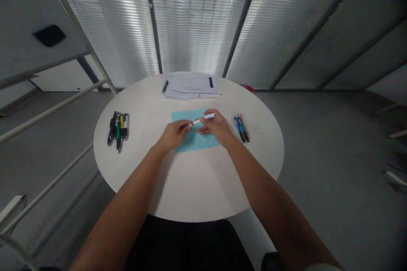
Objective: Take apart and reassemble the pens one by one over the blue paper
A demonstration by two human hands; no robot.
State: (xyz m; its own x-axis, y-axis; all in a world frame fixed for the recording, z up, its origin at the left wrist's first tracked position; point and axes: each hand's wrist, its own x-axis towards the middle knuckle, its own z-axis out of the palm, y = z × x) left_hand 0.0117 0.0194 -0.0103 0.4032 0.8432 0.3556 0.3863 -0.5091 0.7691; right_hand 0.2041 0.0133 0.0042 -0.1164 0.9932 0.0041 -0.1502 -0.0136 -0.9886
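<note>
Above a light blue sheet of paper (187,146), a white pen (197,121) with a dark grip is held slantwise between both hands. My left hand (174,135) pinches its dark end between thumb and fingers. Around the white end, at the upper right, the fingers of my right hand (216,126) are closed. The sheet lies flat on the round white table (197,190), partly covered by both hands.
Several pens (118,131), black, green, yellow and white, lie grouped at the table's left. Blue and green pens (242,129) lie at the right, by something pink. A stack of printed papers (189,86) sits at the back. A metal rail (54,108) stands to the left.
</note>
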